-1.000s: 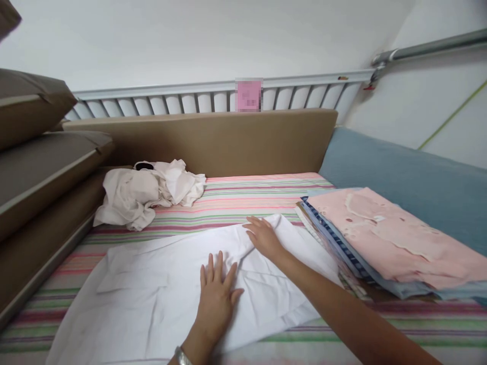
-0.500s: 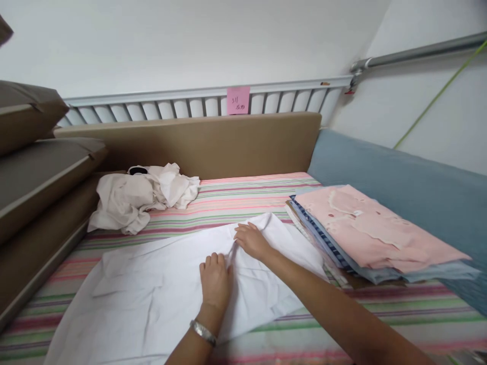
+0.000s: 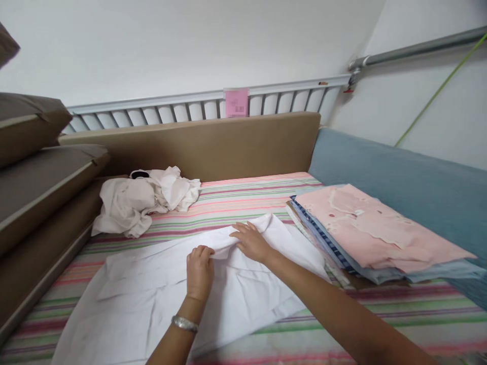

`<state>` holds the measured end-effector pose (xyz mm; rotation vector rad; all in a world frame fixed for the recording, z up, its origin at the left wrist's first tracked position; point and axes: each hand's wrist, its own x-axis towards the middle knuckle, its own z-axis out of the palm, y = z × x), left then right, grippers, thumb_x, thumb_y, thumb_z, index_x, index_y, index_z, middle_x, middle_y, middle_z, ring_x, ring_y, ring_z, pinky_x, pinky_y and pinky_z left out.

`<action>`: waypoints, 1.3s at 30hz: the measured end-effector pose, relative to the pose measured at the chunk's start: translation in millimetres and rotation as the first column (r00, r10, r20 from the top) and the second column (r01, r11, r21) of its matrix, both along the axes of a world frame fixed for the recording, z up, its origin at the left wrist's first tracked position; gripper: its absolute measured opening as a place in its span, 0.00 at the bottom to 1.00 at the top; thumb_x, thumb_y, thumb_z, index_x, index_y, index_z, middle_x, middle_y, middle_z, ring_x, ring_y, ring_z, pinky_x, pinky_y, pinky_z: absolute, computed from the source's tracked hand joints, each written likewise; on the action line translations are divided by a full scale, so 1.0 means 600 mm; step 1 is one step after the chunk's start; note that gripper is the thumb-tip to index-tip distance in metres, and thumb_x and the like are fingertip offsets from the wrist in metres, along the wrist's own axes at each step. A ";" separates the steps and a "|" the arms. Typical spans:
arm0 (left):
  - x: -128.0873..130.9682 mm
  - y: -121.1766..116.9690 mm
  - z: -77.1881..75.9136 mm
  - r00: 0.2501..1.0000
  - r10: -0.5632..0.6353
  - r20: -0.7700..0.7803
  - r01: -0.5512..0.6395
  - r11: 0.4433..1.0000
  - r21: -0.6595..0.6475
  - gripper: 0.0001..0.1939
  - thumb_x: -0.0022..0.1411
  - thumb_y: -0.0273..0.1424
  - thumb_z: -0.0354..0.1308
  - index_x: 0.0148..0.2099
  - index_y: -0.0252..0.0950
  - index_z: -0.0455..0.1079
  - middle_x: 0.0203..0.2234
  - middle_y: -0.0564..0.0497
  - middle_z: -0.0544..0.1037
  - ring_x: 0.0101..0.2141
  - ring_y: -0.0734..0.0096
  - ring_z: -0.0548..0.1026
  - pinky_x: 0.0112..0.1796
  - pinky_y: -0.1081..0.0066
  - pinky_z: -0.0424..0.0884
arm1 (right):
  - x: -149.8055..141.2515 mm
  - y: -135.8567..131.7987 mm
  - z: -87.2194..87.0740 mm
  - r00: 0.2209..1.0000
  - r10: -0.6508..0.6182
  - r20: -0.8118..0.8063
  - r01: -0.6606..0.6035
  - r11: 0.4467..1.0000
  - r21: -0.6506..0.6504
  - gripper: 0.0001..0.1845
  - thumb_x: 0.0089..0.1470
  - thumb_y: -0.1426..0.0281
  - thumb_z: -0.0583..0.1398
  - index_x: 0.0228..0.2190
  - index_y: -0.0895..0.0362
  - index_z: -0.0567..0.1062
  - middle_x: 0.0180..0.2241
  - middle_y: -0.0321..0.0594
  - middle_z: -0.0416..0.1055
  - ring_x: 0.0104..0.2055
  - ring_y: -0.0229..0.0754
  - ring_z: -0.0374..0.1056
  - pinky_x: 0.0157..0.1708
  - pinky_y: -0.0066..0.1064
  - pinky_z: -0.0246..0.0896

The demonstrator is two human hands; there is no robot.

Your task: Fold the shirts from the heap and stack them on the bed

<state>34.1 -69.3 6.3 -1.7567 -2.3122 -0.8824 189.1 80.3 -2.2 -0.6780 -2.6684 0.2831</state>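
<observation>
A white cloth (image 3: 144, 294) lies spread flat over the striped sheet (image 3: 243, 197) of a bed. My left hand (image 3: 199, 271) is near the middle of the cloth, fingers curled around a raised fold of it. My right hand (image 3: 251, 241) rests palm down on the same cloth just to the right, fingers spread and pressing on the fold. A metal bracelet (image 3: 184, 323) is on my left wrist.
A crumpled heap of white clothes (image 3: 142, 198) sits at the back left. A stack of folded laundry topped by a pink piece (image 3: 376, 230) lies at the right. Brown cushions (image 3: 41, 172) line the left, a brown headboard (image 3: 213, 144) the back, a blue pad (image 3: 403, 172) the right.
My left hand went from flat on the cloth to curled, slid left and pinched up a fold. My right hand stayed on the cloth, shifting slightly toward the left hand.
</observation>
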 end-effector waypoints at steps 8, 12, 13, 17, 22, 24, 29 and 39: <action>0.058 -0.047 -0.013 0.975 -0.121 0.188 0.109 0.991 0.073 0.09 0.59 0.27 0.48 0.36 0.38 0.70 0.30 0.47 0.74 0.34 0.63 0.70 0.37 0.65 0.64 | -0.038 -0.007 0.005 1.000 0.027 0.012 -0.026 0.998 -0.051 0.06 0.51 0.73 0.58 0.31 0.53 0.75 0.45 0.39 0.72 0.57 0.47 0.57 0.58 0.52 0.38; 0.093 -0.058 -0.029 0.784 0.039 0.619 0.024 0.995 -0.092 0.10 0.56 0.34 0.54 0.38 0.38 0.72 0.21 0.50 0.73 0.24 0.68 0.70 0.29 0.70 0.62 | -0.037 0.004 0.019 0.999 0.051 0.009 -0.050 0.994 -0.095 0.05 0.52 0.70 0.58 0.30 0.53 0.76 0.43 0.38 0.73 0.54 0.46 0.60 0.58 0.52 0.38; 0.096 -0.050 -0.031 0.680 0.127 0.722 -0.030 0.989 -0.146 0.12 0.54 0.36 0.54 0.39 0.36 0.71 0.18 0.52 0.72 0.21 0.69 0.68 0.26 0.71 0.61 | -0.035 0.005 0.022 0.998 0.056 0.007 -0.055 0.993 -0.103 0.05 0.53 0.70 0.58 0.30 0.52 0.76 0.43 0.38 0.73 0.54 0.45 0.61 0.58 0.51 0.38; 0.093 0.000 -0.027 0.224 0.248 0.942 -0.120 0.967 -0.226 0.16 0.51 0.43 0.55 0.32 0.34 0.65 0.16 0.55 0.70 0.11 0.79 0.58 0.16 0.74 0.51 | -0.031 0.006 0.025 0.998 0.066 -0.022 -0.069 0.989 -0.134 0.07 0.54 0.68 0.58 0.31 0.52 0.77 0.44 0.38 0.73 0.54 0.45 0.61 0.58 0.51 0.38; 0.085 0.029 -0.018 0.010 0.197 0.980 -0.258 0.948 -0.187 0.16 0.45 0.40 0.61 0.24 0.35 0.61 0.13 0.58 0.68 0.10 0.82 0.57 0.15 0.76 0.49 | -0.028 0.015 0.018 0.996 0.068 -0.060 -0.078 0.980 -0.184 0.07 0.54 0.67 0.58 0.32 0.51 0.77 0.44 0.38 0.73 0.55 0.45 0.60 0.57 0.52 0.38; 0.077 0.029 -0.013 0.036 0.188 0.981 -0.273 0.947 -0.172 0.13 0.45 0.37 0.61 0.24 0.34 0.62 0.12 0.58 0.68 0.10 0.82 0.57 0.14 0.76 0.49 | -0.028 0.021 0.016 0.995 0.075 -0.070 -0.088 0.977 -0.194 0.07 0.54 0.67 0.58 0.32 0.52 0.76 0.44 0.38 0.73 0.55 0.45 0.60 0.58 0.51 0.38; 0.070 0.026 0.003 0.005 0.135 0.991 -0.268 0.955 -0.129 0.06 0.47 0.28 0.58 0.28 0.33 0.63 0.25 0.50 0.76 0.18 0.79 0.70 0.18 0.77 0.58 | -0.022 0.023 0.011 0.996 0.078 -0.034 -0.083 0.977 -0.198 0.08 0.52 0.71 0.58 0.35 0.51 0.75 0.47 0.38 0.71 0.57 0.45 0.58 0.57 0.50 0.40; 0.078 -0.037 0.007 0.088 0.338 0.937 0.114 0.931 -0.346 0.09 0.55 0.35 0.52 0.35 0.34 0.63 0.28 0.47 0.77 0.14 0.77 0.69 0.15 0.77 0.52 | -0.024 -0.024 -0.007 0.984 0.150 0.092 -0.153 0.988 0.023 0.10 0.48 0.75 0.57 0.33 0.56 0.75 0.49 0.42 0.69 0.60 0.47 0.52 0.61 0.48 0.29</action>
